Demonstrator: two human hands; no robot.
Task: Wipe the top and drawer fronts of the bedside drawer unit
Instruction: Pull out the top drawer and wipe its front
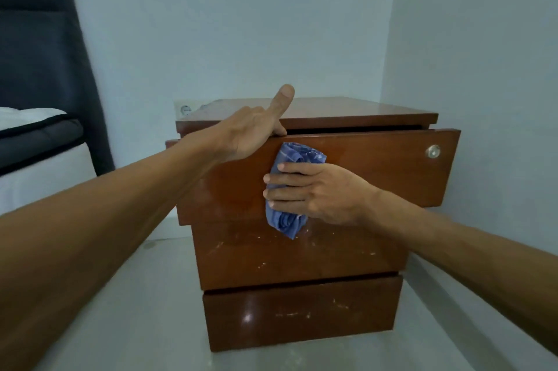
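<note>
A brown wooden bedside drawer unit (347, 253) with three drawers stands in a room corner. Its top drawer (386, 171) is pulled out a little and carries a round metal lock (433, 151) at the right. My left hand (256, 132) grips the top edge of that drawer front, fingers hooked over it and thumb sticking up. My right hand (314, 192) presses a crumpled blue cloth (287, 216) flat against the top drawer's front, near its middle. The two lower drawer fronts show pale scuffs.
Pale walls close in behind and on the right. A wall socket (184, 110) sits behind the unit's left rear corner. A bed with a dark headboard (39, 53) and white mattress (30, 114) stands at the left. The floor (145, 310) is pale and glossy.
</note>
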